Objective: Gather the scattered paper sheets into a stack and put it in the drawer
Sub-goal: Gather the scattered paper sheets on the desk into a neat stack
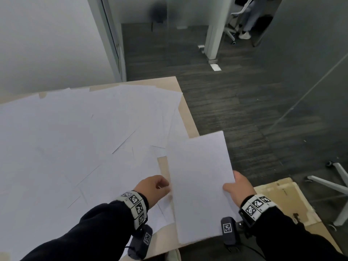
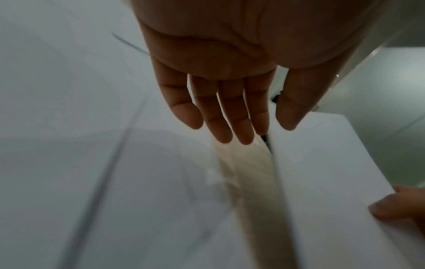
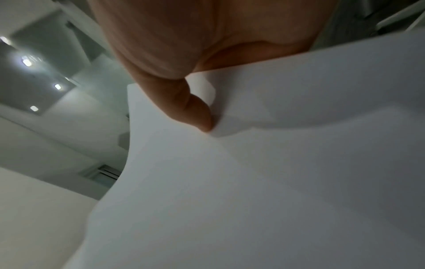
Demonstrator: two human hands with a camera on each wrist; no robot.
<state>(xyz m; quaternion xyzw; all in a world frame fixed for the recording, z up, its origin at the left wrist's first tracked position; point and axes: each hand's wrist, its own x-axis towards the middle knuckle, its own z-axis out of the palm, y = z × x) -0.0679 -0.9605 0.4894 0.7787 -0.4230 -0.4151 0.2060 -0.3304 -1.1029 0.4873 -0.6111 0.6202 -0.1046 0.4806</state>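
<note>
Lots of white paper sheets (image 1: pixel 79 132) spread all over a light wooden table (image 1: pixel 186 117), lying every which way, one over the other, corners poking out at different angles. All plain and blank, thin and flat, a bit grey-blue in the dim light. Only small bits of bare table showing at the far edge and on the right side.

One sheet (image 1: pixel 201 185) lifted up off the table, near its right edge, hanging partly out over the dark floor (image 1: pixel 235 95). Blank and white too, smooth, with a soft bend where pinched. Held by the right hand (image 1: pixel 238 186) at its right edge, thumb (image 3: pixel 197 112) pressed on top, the other fingers hidden under the paper. Cannot tell whether one sheet or a few together.

Left hand (image 1: pixel 152 189) just beside the left edge of the held sheet, above the spread papers. From the left wrist view, fingers (image 2: pixel 220 112) straight and a little apart, holding nothing, a strip of bare table showing below them.

Dark sleeves and checkered bands on both wrists. A flat brown cardboard piece (image 1: pixel 278 196) down on the floor to the right. No drawer to be seen.
</note>
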